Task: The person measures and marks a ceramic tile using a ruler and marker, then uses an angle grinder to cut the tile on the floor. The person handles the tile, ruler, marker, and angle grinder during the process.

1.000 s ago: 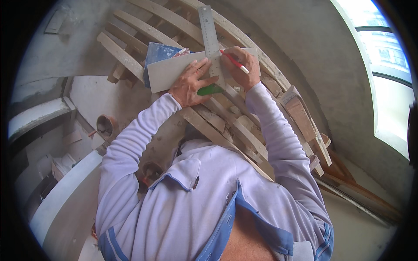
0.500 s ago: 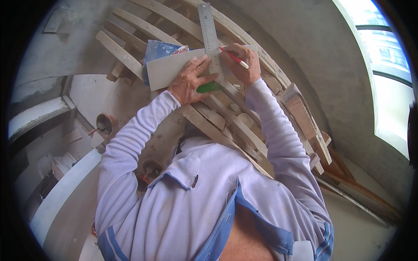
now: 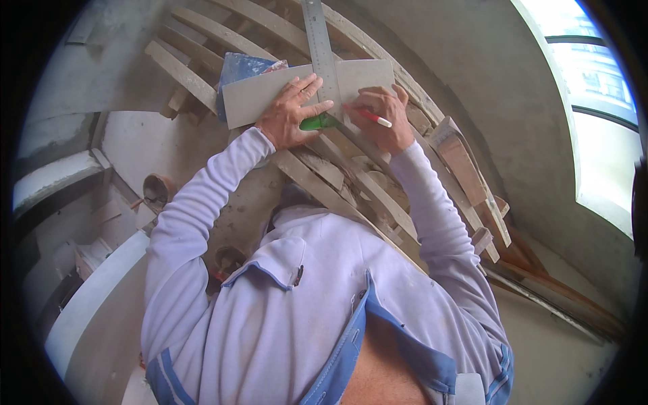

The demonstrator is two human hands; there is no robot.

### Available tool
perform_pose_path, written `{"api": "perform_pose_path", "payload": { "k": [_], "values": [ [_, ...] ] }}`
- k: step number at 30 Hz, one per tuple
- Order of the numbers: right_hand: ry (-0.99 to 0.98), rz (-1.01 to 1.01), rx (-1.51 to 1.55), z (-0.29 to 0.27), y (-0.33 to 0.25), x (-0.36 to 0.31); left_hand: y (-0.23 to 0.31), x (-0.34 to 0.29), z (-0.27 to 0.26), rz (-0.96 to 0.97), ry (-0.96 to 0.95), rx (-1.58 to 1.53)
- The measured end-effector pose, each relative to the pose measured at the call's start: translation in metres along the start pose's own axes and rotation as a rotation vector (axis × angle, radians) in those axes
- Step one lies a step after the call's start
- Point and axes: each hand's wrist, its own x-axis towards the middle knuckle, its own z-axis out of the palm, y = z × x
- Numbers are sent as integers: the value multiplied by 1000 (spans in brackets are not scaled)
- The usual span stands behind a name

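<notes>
A pale rectangular tile (image 3: pixel 250 100) lies on wooden slats in front of me. Across it runs the steel blade of a try square (image 3: pixel 318 47), whose green handle sits against the tile's near edge. My left hand (image 3: pixel 289 115) holds the square there, fingers pressed over tile and blade, thumb reaching across the blade. In my right hand (image 3: pixel 390 125) is a red pencil (image 3: pixel 373 117) with a white end. Its tip points left, at the blade's right edge near the tile's near side. The fingers partly hide the tile's right part.
A blue box (image 3: pixel 233 71) sits beneath the tile's left end. Long wooden slats (image 3: pixel 185 74) form a curved rack around it. Wood blocks (image 3: pixel 466 169) lie at right, beside a wall with a window (image 3: pixel 594 88). A brown pot (image 3: pixel 159 190) stands lower left.
The right hand and pencil have moved nearer to me along the blade, toward the green handle. Left hand, square and tile keep their arrangement; the whole view has shifted slightly.
</notes>
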Motion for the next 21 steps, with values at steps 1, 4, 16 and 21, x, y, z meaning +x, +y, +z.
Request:
{"api": "perform_pose_path", "payload": {
  "k": [1, 4, 16, 21],
  "values": [
    [-115, 10, -70, -11, -7, -8, 0, 0, 0, 0, -12, -4],
    [-60, -7, -13, -22, -19, -27, 0, 1, -3, -4, -42, -4],
    [107, 213, 230, -62, -39, -66, 40, -4, -47, -227, -26, -165],
    [158, 77, 146, -67, -62, -40, -20, -10, -112, -115, -58, -173]
  ]
}}
